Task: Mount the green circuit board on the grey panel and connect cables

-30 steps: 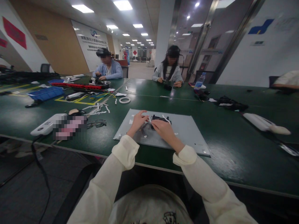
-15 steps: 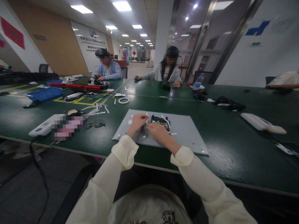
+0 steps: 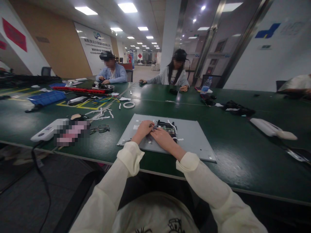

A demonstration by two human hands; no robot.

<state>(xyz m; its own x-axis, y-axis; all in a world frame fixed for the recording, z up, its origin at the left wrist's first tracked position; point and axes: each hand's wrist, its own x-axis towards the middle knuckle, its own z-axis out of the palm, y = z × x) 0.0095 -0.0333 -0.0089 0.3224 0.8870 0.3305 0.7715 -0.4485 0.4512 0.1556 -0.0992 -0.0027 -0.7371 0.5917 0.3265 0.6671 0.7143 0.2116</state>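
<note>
A light grey flat panel (image 3: 191, 142) lies on the green table in front of me. On it sits a black frame with a green circuit board (image 3: 171, 128), and a white tape strip (image 3: 173, 127) runs over its right part. At the board's left edge my left hand (image 3: 144, 130) is closed, its fingertips on a thin dark cable (image 3: 154, 128). My right hand (image 3: 163, 138) meets it from the right, with bent fingers closed on the same cable and partly covering the board. A small white connector (image 3: 150, 142) shows below the hands.
To the left are eyeglasses (image 3: 100, 128), a white power bank (image 3: 48, 130), cut white strips (image 3: 102, 113) and a tape roll (image 3: 129, 105). A blue tray (image 3: 47, 98) stands farther back. At right lies a white device (image 3: 272, 127). Two people sit across the table.
The white strip between my fingertips no longer shows there. My left hand has lowered slightly and turned over the cable, and my right hand has shifted a little left and down.
</note>
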